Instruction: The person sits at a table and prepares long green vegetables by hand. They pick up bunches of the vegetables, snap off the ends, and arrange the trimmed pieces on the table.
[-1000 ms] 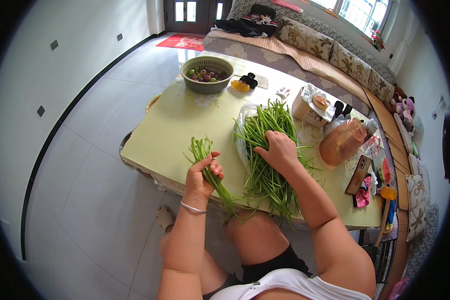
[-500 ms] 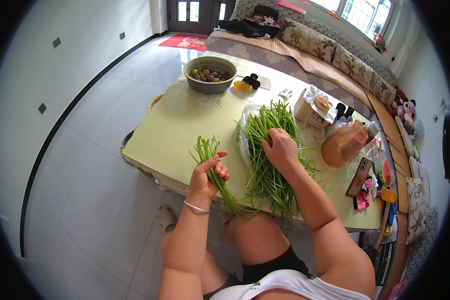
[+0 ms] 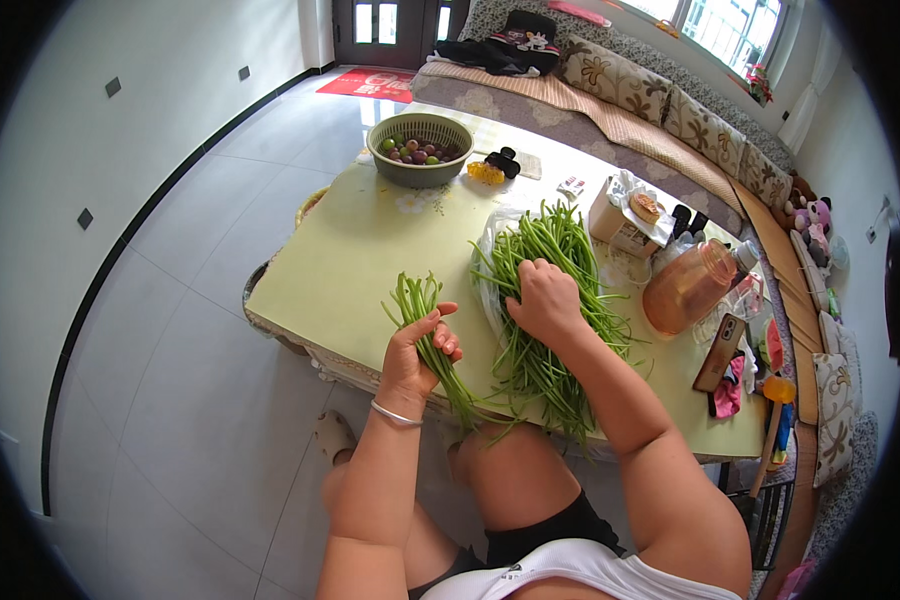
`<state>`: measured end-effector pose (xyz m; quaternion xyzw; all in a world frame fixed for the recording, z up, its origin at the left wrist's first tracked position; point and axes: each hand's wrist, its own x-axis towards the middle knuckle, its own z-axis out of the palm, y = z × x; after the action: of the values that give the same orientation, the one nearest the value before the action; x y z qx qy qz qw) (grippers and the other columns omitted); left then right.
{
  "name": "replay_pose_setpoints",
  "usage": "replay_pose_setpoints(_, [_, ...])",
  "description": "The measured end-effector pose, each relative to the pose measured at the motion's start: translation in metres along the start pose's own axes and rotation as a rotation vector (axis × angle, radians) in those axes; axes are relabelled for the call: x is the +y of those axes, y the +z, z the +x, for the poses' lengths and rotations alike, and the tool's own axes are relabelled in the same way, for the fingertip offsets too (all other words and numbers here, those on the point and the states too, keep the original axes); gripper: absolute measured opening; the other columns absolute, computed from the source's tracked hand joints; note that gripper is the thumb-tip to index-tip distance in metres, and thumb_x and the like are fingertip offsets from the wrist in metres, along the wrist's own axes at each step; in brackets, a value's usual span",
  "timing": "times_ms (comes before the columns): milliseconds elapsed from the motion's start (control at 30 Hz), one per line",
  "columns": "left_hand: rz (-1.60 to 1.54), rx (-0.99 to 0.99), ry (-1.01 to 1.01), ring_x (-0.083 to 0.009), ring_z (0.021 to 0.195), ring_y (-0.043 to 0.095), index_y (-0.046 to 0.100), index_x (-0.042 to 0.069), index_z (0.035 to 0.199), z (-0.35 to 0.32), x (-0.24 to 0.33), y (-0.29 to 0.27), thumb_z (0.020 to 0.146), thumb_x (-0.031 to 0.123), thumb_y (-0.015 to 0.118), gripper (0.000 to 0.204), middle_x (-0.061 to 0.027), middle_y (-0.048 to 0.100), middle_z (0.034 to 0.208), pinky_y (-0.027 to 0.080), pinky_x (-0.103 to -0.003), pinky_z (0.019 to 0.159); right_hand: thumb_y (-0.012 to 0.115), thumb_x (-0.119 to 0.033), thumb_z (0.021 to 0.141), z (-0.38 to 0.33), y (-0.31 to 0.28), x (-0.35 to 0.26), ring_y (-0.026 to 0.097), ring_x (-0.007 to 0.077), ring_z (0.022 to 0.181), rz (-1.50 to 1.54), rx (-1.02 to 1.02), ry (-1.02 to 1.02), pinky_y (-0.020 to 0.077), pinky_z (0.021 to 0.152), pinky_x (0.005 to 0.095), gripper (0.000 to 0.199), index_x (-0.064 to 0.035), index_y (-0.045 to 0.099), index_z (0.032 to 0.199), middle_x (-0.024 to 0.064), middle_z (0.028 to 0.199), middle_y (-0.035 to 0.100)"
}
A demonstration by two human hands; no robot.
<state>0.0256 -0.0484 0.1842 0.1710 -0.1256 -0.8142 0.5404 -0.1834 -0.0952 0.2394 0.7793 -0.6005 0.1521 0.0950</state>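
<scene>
A bunch of thin green vegetable stems [image 3: 417, 300] is held upright in my left hand [image 3: 418, 352], with the lower ends hanging past the table's near edge. To the right, a large heap of the same green stems [image 3: 540, 360] lies on a clear plastic bag [image 3: 489, 250], some ends sticking out over the edge. My right hand [image 3: 548, 300] rests on the heap's upper part, fingers curled and closed on stems there; its fingertips are partly hidden. A silvery bangle [image 3: 396, 414] circles my left wrist.
On the pale yellow table [image 3: 340, 260] stand a colander of grapes [image 3: 422, 150], a black hair claw [image 3: 504, 162], a tissue box [image 3: 625, 220], a large jug of reddish liquid [image 3: 687, 290] and a phone [image 3: 718, 353]. A patterned sofa [image 3: 610, 130] runs along the far and right sides.
My right hand has shifted slightly left over the heap, its fingers now more curled. My left hand and its bunch have barely moved.
</scene>
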Motion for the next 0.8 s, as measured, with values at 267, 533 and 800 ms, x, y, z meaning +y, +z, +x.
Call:
replay_pose_setpoints(267, [-0.001, -0.020, 0.001, -0.0158, 0.063, 0.053, 0.055, -0.002, 0.112, -0.001, -0.001, -0.002, 0.089, 0.020, 0.060, 0.033, -0.0011, 0.049, 0.060, 0.048, -0.033, 0.062, 0.066, -0.021, 0.074, 0.012, -0.009, 0.033, 0.058, 0.0258, 0.069, 0.444, -0.014, 0.207, 0.0458, 0.063, 0.0386, 0.024, 0.0002, 0.055, 0.078, 0.0122, 0.072, 0.057])
replay_pose_setpoints(533, [0.006, -0.038, -0.036, -0.0188, 0.065, 0.054, 0.058, 0.003, 0.099, 0.000, -0.007, 0.003, 0.090, 0.021, 0.059, 0.019, -0.0025, 0.054, 0.064, 0.049, -0.035, 0.065, 0.056, -0.007, 0.086, 0.018, -0.045, 0.055, 0.050, 0.0061, 0.059, 1.173, -0.108, 0.346, 0.0408, 0.054, 0.0210, 0.022, 0.0048, 0.060, 0.104, 0.0045, 0.074, 0.061])
replay_pose_setpoints(800, [-0.018, -0.115, -0.018, -0.0208, 0.066, 0.062, 0.062, 0.001, 0.100, 0.010, -0.012, -0.008, 0.090, 0.014, 0.061, 0.016, -0.0139, 0.068, 0.084, 0.054, -0.036, 0.065, 0.062, -0.005, 0.084, -0.022, -0.052, -0.011, 0.057, 0.0168, 0.062, 0.846, 0.054, 0.106, 0.0450, 0.056, 0.0283, 0.017, -0.0008, 0.061, 0.101, 0.0082, 0.075, 0.060])
